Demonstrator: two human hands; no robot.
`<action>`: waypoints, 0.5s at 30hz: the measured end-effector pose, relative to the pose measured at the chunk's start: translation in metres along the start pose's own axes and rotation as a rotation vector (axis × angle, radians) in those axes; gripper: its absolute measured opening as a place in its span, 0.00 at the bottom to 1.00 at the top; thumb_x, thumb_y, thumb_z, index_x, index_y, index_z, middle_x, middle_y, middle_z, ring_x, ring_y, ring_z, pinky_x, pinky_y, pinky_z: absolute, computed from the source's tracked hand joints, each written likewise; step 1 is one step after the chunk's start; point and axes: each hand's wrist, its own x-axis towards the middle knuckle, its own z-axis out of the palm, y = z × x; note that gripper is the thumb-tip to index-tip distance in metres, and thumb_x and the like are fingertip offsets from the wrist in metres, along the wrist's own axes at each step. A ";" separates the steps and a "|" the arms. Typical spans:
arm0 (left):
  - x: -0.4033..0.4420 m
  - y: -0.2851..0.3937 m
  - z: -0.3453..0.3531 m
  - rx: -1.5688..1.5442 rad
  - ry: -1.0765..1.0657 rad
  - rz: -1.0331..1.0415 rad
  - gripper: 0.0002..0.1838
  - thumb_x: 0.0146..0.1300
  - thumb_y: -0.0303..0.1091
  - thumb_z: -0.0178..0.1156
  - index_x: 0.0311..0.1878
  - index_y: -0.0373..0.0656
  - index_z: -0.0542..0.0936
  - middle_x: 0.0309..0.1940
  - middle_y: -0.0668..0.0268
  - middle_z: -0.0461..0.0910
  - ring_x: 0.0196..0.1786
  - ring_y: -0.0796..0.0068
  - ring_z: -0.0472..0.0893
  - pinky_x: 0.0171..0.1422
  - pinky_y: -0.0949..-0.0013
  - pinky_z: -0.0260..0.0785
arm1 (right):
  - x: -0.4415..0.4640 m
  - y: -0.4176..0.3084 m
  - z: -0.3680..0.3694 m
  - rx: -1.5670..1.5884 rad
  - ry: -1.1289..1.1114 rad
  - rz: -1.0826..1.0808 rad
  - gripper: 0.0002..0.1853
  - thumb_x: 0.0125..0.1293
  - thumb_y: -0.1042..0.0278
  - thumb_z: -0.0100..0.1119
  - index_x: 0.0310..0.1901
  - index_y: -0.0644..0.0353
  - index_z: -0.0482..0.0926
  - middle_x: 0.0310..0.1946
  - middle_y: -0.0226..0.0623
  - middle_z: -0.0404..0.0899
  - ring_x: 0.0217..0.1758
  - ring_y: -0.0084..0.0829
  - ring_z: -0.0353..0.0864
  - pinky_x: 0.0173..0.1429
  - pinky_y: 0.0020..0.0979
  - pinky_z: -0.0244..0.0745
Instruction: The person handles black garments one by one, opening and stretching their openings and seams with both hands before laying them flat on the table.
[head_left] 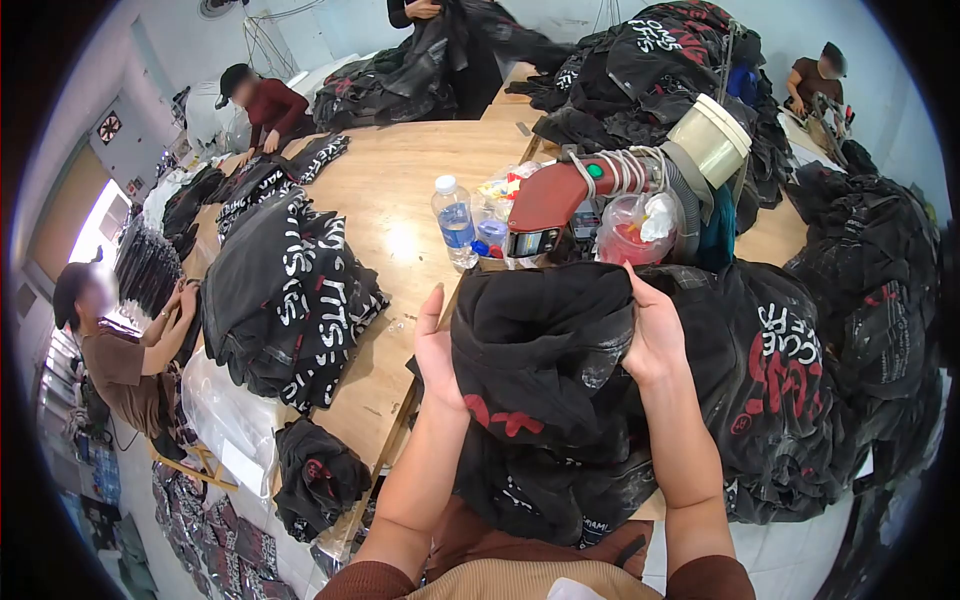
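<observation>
In the head view, the wearer's hands held a black garment (545, 355) chest-high in front of the body, above more dark cloth (590, 490), bundled round a deep hollow at its top with red print low on its left side. The left hand (440, 350) lay along the near left side, one digit standing up away from the cloth; the right hand (655, 325) pressed the opposite side, a fingertip at the upper rim. The other fingers were hidden behind the folds, so whether they pinched or merely cupped could not be told. The step in hand looked like gathering or turning the bundle, and any next move seemed to call for even support from both palms, lest the loose folds slump. Room was tight ahead, where a red machine (575, 195), a water bottle (455, 225) and a plastic cup (635, 240) stood just beyond the bundle, and to the right, where a printed heap (765, 400) crowded the right forearm. Leftward, the wooden table (410, 245) showed bare grain as far as a folded stack (290, 300), its near edge slanting down past the left forearm.
</observation>
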 end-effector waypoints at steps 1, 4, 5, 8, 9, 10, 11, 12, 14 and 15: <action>-0.001 0.001 0.004 0.029 -0.002 0.015 0.31 0.69 0.52 0.40 0.64 0.36 0.68 0.63 0.48 0.68 0.66 0.49 0.68 0.72 0.44 0.55 | 0.001 0.001 0.001 -0.006 -0.024 0.011 0.20 0.74 0.60 0.42 0.54 0.69 0.71 0.53 0.50 0.76 0.56 0.45 0.78 0.61 0.46 0.73; 0.006 0.006 0.016 0.137 0.111 0.029 0.30 0.69 0.51 0.41 0.62 0.35 0.70 0.62 0.48 0.71 0.64 0.49 0.70 0.71 0.46 0.57 | 0.006 0.000 0.010 -0.032 -0.084 0.007 0.22 0.75 0.58 0.40 0.55 0.70 0.71 0.54 0.51 0.76 0.57 0.46 0.76 0.64 0.46 0.70; 0.011 0.009 0.019 0.174 0.169 0.028 0.29 0.69 0.50 0.41 0.62 0.35 0.70 0.61 0.48 0.71 0.63 0.49 0.71 0.71 0.47 0.58 | 0.007 -0.003 0.014 -0.046 -0.090 -0.019 0.21 0.75 0.58 0.41 0.55 0.69 0.71 0.54 0.51 0.76 0.57 0.45 0.77 0.63 0.45 0.71; 0.028 0.002 0.030 0.639 0.469 0.086 0.24 0.70 0.42 0.45 0.59 0.33 0.72 0.57 0.50 0.75 0.59 0.55 0.76 0.65 0.54 0.67 | 0.010 -0.014 0.002 -0.122 -0.149 -0.196 0.20 0.74 0.58 0.43 0.56 0.65 0.71 0.53 0.46 0.77 0.56 0.40 0.77 0.61 0.42 0.72; 0.027 -0.003 0.032 0.799 0.590 0.114 0.23 0.70 0.41 0.45 0.58 0.32 0.72 0.57 0.50 0.75 0.59 0.55 0.76 0.65 0.55 0.68 | 0.007 -0.016 -0.002 -0.211 -0.018 -0.359 0.19 0.74 0.58 0.44 0.56 0.65 0.71 0.53 0.43 0.77 0.56 0.38 0.77 0.61 0.41 0.72; 0.022 -0.004 0.029 0.777 0.478 0.091 0.20 0.70 0.35 0.46 0.59 0.31 0.72 0.58 0.52 0.74 0.58 0.61 0.77 0.63 0.62 0.70 | 0.000 -0.018 -0.005 -0.287 0.056 -0.434 0.18 0.74 0.60 0.44 0.56 0.64 0.71 0.53 0.39 0.77 0.56 0.35 0.77 0.62 0.37 0.70; 0.017 -0.003 0.024 0.781 0.410 0.081 0.21 0.70 0.35 0.47 0.59 0.31 0.71 0.58 0.52 0.74 0.58 0.60 0.77 0.63 0.61 0.70 | -0.010 -0.016 -0.003 -0.288 0.080 -0.493 0.16 0.74 0.62 0.45 0.52 0.65 0.74 0.51 0.40 0.78 0.53 0.31 0.79 0.60 0.33 0.70; 0.010 -0.002 0.018 0.785 0.344 0.069 0.21 0.70 0.36 0.48 0.60 0.31 0.70 0.58 0.51 0.74 0.58 0.60 0.77 0.63 0.61 0.70 | -0.020 -0.018 -0.008 -0.335 -0.034 -0.464 0.16 0.74 0.63 0.45 0.53 0.66 0.74 0.51 0.40 0.79 0.53 0.31 0.79 0.60 0.33 0.70; 0.000 -0.005 0.013 0.799 0.246 0.056 0.21 0.69 0.37 0.49 0.60 0.32 0.70 0.57 0.53 0.75 0.56 0.62 0.78 0.62 0.62 0.70 | -0.034 -0.019 -0.014 -0.388 -0.106 -0.419 0.17 0.74 0.63 0.44 0.53 0.66 0.74 0.50 0.40 0.79 0.53 0.32 0.79 0.60 0.33 0.71; -0.004 -0.007 0.011 0.810 0.211 0.058 0.21 0.69 0.37 0.50 0.60 0.33 0.70 0.56 0.54 0.76 0.55 0.63 0.79 0.61 0.63 0.71 | -0.039 -0.017 -0.013 -0.398 -0.068 -0.404 0.17 0.74 0.63 0.44 0.53 0.67 0.74 0.49 0.41 0.80 0.52 0.33 0.79 0.60 0.34 0.71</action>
